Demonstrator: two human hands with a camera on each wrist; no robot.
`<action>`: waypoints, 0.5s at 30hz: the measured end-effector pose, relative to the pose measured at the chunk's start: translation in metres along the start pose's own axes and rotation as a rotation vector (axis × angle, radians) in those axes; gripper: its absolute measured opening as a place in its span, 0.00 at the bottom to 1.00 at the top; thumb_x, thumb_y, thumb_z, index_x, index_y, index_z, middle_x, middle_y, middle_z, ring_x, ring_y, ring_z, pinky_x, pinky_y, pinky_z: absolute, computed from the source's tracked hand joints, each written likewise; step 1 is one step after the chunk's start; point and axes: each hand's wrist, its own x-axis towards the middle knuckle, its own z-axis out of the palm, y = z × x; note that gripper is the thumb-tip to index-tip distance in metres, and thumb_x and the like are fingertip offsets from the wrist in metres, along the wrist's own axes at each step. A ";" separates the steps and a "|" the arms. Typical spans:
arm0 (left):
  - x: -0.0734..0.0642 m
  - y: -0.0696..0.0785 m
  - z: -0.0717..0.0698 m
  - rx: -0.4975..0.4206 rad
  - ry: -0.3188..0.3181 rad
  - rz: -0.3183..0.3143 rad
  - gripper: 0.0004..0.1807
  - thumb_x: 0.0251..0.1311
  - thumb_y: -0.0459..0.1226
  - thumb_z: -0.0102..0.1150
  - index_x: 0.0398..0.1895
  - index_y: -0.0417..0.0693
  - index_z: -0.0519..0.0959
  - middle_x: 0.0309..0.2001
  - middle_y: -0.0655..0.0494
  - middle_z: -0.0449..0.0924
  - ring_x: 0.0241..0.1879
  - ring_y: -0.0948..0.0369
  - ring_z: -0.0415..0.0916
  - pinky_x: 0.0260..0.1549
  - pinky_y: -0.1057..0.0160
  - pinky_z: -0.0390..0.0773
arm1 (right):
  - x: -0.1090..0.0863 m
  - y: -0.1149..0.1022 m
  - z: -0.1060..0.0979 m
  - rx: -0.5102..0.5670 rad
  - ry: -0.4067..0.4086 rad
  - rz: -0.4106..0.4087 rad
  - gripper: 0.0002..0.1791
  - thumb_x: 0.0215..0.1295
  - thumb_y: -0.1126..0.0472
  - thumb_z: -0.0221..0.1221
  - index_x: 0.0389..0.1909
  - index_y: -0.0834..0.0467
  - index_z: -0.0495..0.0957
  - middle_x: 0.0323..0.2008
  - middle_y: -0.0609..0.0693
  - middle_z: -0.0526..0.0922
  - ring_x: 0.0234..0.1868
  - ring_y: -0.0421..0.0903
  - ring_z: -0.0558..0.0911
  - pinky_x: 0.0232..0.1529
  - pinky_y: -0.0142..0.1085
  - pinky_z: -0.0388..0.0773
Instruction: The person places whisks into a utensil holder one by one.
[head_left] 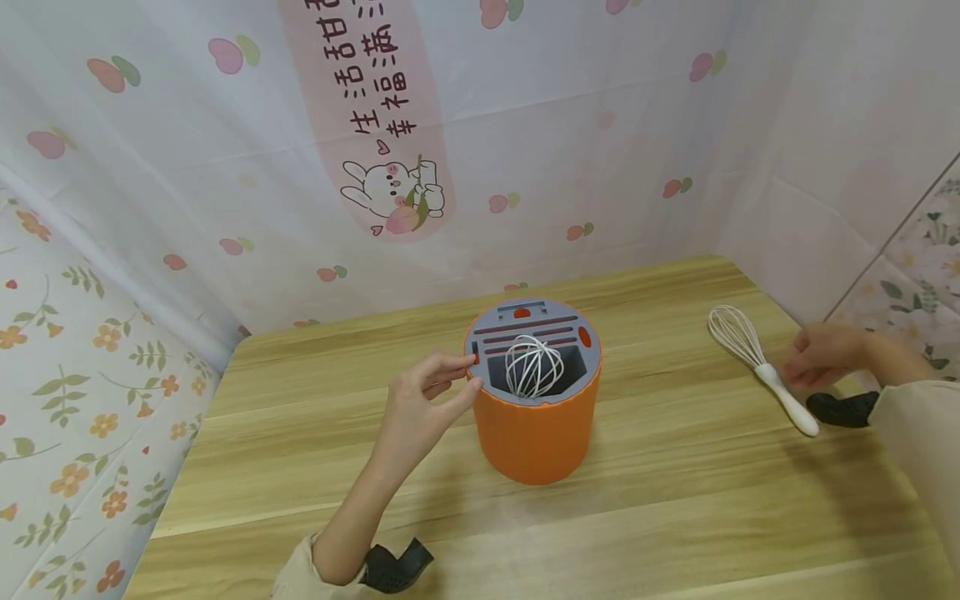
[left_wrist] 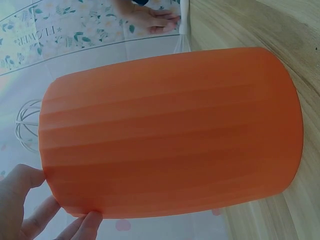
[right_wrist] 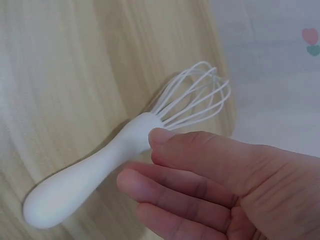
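An orange utensil holder [head_left: 536, 442] with a grey slotted top stands upright on the table. My left hand [head_left: 427, 392] grips it at the left of its rim, thumb and fingertips [left_wrist: 92, 220] against the edge. From the open compartment of the grey top rises the white wire head of a whisk [head_left: 534, 367]; its lower part is hidden inside. A second whisk [right_wrist: 120, 142], with a thick white handle, lies on the table at the right. Right beside its neck is my right hand [right_wrist: 215, 185], fingers loosely bent and holding nothing.
The wooden table [head_left: 330, 442] ends at a printed curtain [head_left: 540, 150] along the back, with more hanging cloth at both sides. The lying whisk is near the table's right edge. Dark wrist mounts [head_left: 397, 567] sit on both forearms.
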 end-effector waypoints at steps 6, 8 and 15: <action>-0.002 0.016 -0.001 0.024 -0.005 -0.030 0.11 0.53 0.28 0.62 0.41 0.36 0.80 0.43 0.48 0.80 0.44 0.55 0.78 0.49 0.60 0.74 | 0.001 0.002 0.008 -0.019 0.020 0.020 0.06 0.58 0.67 0.57 0.26 0.65 0.79 0.20 0.49 0.80 0.23 0.39 0.79 0.25 0.29 0.77; -0.002 0.016 -0.001 0.030 -0.006 -0.032 0.11 0.53 0.28 0.62 0.41 0.36 0.80 0.43 0.48 0.80 0.44 0.55 0.78 0.49 0.60 0.74 | 0.001 0.003 0.011 -0.012 0.026 0.019 0.06 0.59 0.67 0.57 0.27 0.66 0.79 0.21 0.48 0.80 0.24 0.39 0.79 0.26 0.29 0.78; -0.002 0.015 -0.001 0.025 -0.008 -0.026 0.11 0.53 0.29 0.62 0.41 0.38 0.80 0.44 0.48 0.80 0.44 0.55 0.78 0.50 0.59 0.74 | 0.004 0.009 0.017 -0.020 0.050 0.018 0.07 0.59 0.66 0.58 0.23 0.64 0.77 0.20 0.48 0.78 0.23 0.40 0.78 0.26 0.31 0.79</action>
